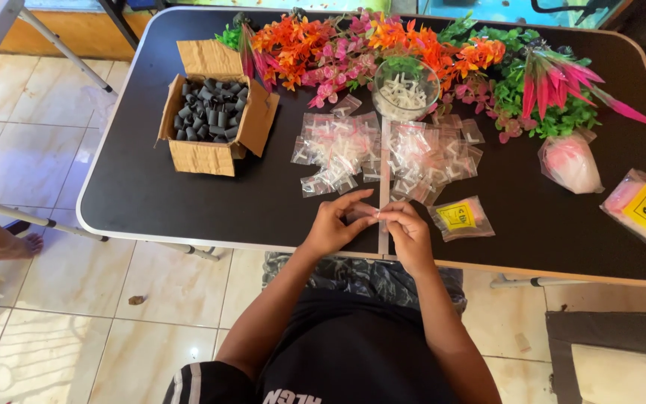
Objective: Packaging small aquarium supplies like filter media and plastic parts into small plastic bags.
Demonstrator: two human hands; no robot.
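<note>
Both hands' fingers (364, 212) pinching small bag (360, 213)

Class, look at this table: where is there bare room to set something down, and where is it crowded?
Bare patches on the black table: the near-left corner in front of the cardboard box, and the strip between the yellow-label bag and the pink bags. Crowded: the middle, with small clear bags, and the far edge, lined with plastic flowers.

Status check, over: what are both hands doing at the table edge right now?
Left hand and right hand together, pinching one small clear bag. Pile of clear bags just beyond, apart from the hands. Yellow-labelled bag beside the right hand, nothing between.
</note>
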